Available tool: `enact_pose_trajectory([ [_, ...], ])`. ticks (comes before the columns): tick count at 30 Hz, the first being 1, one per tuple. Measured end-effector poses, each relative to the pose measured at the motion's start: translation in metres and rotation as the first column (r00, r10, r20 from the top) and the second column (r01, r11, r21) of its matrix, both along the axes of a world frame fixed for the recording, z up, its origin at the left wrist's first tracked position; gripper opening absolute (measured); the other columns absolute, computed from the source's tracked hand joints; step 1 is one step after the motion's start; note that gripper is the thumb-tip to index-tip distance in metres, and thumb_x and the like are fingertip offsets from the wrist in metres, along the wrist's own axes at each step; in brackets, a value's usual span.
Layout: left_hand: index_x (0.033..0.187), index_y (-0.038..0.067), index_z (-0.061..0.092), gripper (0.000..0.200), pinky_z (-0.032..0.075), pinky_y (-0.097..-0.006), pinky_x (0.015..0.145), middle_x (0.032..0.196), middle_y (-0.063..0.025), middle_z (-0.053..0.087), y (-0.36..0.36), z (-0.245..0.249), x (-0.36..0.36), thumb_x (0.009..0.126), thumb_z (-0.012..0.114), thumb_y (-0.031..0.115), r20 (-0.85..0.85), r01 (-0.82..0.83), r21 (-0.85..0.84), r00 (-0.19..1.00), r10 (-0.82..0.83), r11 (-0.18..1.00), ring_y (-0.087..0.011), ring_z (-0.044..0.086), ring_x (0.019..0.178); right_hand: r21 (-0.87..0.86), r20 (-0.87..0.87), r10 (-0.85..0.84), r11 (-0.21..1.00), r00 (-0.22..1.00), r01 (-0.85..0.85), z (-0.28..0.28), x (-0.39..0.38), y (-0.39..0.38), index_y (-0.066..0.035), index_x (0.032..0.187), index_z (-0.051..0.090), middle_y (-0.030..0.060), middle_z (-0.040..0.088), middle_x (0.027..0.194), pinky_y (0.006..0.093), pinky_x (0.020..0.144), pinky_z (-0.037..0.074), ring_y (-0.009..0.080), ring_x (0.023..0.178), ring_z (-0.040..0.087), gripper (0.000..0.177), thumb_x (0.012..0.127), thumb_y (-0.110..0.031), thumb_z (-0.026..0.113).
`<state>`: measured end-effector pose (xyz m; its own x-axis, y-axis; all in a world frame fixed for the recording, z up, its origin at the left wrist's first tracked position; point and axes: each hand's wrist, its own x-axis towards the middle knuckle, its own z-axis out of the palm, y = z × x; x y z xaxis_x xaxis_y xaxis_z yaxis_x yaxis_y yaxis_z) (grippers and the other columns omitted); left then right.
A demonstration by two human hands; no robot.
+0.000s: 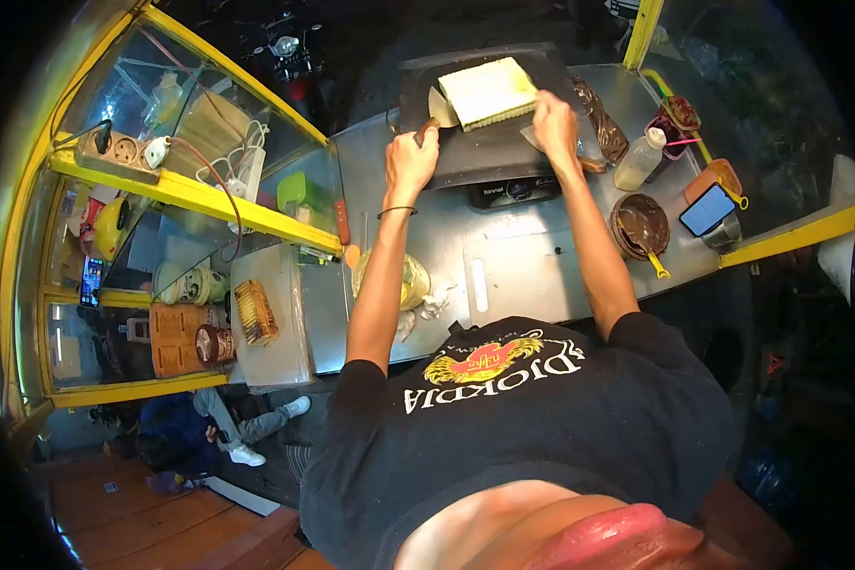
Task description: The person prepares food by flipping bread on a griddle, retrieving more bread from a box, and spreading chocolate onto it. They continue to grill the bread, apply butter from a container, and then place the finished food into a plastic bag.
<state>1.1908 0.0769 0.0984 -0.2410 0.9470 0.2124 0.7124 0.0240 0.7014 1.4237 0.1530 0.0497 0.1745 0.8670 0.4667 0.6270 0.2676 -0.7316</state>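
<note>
A thick pale-yellow slab of bread with ridged sides lies on the dark flat griddle. My left hand is closed round the brown handle of a scraper, whose metal blade meets the bread's left end. At the opposite end, my right hand has its fingers curled on the bread's right corner. A second metal blade rests on the griddle beside my right wrist, partly covered by it. Below the griddle sits a black stove front with a knob.
At right stand a squeeze bottle, a brown-smeared pot with a yellow-handled utensil, and a phone. A white cutting board and a yellow-smeared tub occupy the counter nearer me. Yellow-framed glass shelving borders the left.
</note>
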Motion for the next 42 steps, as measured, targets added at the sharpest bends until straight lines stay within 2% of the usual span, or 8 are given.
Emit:
enact_pose_trajectory([
  [3, 0.079, -0.004, 0.067, 0.045, 0.049, -0.0479, 0.069, 0.075, -0.0287, 0.062, -0.003, 0.0, 0.016, 0.09, 0.054, 0.038, -0.083, 0.103, 0.059, 0.992, -0.098, 0.993, -0.0447, 0.064, 0.078, -0.163, 0.263, 0.182, 0.976, 0.947, -0.142, -0.032, -0.039, -0.005, -0.005, 0.081, 0.069, 0.025, 0.066, 0.083, 0.049, 0.067, 0.053, 0.0423, 0.074, 0.066, 0.025, 0.088, -0.02, 0.05],
  [13, 0.078, -0.002, 0.068, 0.048, 0.05, -0.0462, 0.071, 0.076, -0.0244, 0.066, 0.0, -0.006, 0.01, 0.089, 0.052, 0.042, -0.093, 0.056, 0.014, 0.994, -0.054, 0.998, -0.042, 0.066, 0.078, 0.035, -0.349, 0.399, 0.91, 0.848, -0.414, -0.038, -0.048, -0.008, 0.001, 0.094, 0.071, 0.0229, 0.069, 0.092, 0.0376, 0.079, 0.052, 0.0292, 0.089, 0.069, 0.023, 0.089, -0.015, 0.056],
  [18, 0.078, -0.004, 0.067, 0.049, 0.049, -0.0496, 0.073, 0.078, -0.0286, 0.064, -0.008, 0.004, -0.003, 0.09, 0.05, 0.041, 0.087, 0.034, -0.103, 0.996, -0.025, 0.994, -0.0463, 0.063, 0.08, -0.208, 0.042, -0.079, 0.974, 0.996, 0.086, 0.01, 0.001, -0.018, -0.004, 0.092, 0.067, 0.0242, 0.066, 0.083, 0.0476, 0.071, 0.052, 0.0392, 0.079, 0.067, 0.028, 0.096, -0.023, 0.047],
  [20, 0.078, -0.003, 0.067, 0.049, 0.049, -0.0493, 0.072, 0.078, -0.0276, 0.064, -0.007, -0.001, 0.008, 0.089, 0.05, 0.042, -0.063, 0.096, 0.018, 0.993, -0.095, 0.995, -0.0447, 0.064, 0.08, -0.17, 0.196, 0.157, 0.978, 0.968, -0.125, -0.034, -0.027, -0.022, -0.003, 0.09, 0.067, 0.0248, 0.065, 0.08, 0.0504, 0.073, 0.051, 0.0408, 0.08, 0.066, 0.026, 0.095, -0.021, 0.047],
  [23, 0.078, -0.001, 0.068, 0.049, 0.049, -0.0461, 0.071, 0.075, -0.0244, 0.065, -0.002, 0.004, 0.007, 0.089, 0.052, 0.043, -0.096, 0.037, -0.02, 0.995, -0.039, 0.999, -0.0406, 0.066, 0.078, -0.016, 0.051, 0.339, 0.941, 0.94, -0.338, -0.014, -0.039, -0.048, -0.003, 0.093, 0.07, 0.025, 0.065, 0.084, 0.0461, 0.072, 0.052, 0.0415, 0.081, 0.066, 0.029, 0.095, -0.024, 0.05],
  [26, 0.077, 0.0, 0.069, 0.049, 0.049, -0.0425, 0.07, 0.073, -0.0213, 0.067, -0.001, 0.002, -0.003, 0.089, 0.052, 0.045, -0.098, -0.043, -0.041, 0.994, 0.039, 0.998, -0.0367, 0.067, 0.077, -0.028, -0.031, -0.077, 0.997, 0.997, 0.076, 0.001, -0.001, -0.021, -0.001, 0.091, 0.069, 0.0245, 0.064, 0.076, 0.0424, 0.061, 0.048, 0.0331, 0.068, 0.066, 0.035, 0.097, -0.027, 0.045],
  [32, 0.074, -0.001, 0.07, 0.052, 0.05, -0.0457, 0.072, 0.075, -0.0238, 0.066, -0.003, 0.018, 0.0, 0.09, 0.049, 0.043, -0.005, 0.018, 0.02, 1.0, -0.018, 1.0, -0.0413, 0.066, 0.076, 0.291, -0.126, 0.3, 0.922, 0.946, -0.254, -0.031, -0.046, -0.03, -0.001, 0.084, 0.067, 0.0246, 0.064, 0.074, 0.0491, 0.059, 0.049, 0.042, 0.067, 0.065, 0.033, 0.094, -0.021, 0.043],
  [42, 0.079, 0.002, 0.071, 0.049, 0.05, -0.0465, 0.074, 0.078, -0.0279, 0.064, 0.003, 0.024, -0.025, 0.089, 0.05, 0.045, -0.094, -0.101, -0.036, 0.991, 0.097, 0.994, -0.0424, 0.066, 0.082, -0.131, -0.173, 0.033, 0.99, 0.984, -0.056, 0.008, -0.004, -0.027, -0.001, 0.097, 0.067, 0.0256, 0.064, 0.086, 0.0452, 0.07, 0.05, 0.0416, 0.085, 0.065, 0.03, 0.095, -0.022, 0.047],
])
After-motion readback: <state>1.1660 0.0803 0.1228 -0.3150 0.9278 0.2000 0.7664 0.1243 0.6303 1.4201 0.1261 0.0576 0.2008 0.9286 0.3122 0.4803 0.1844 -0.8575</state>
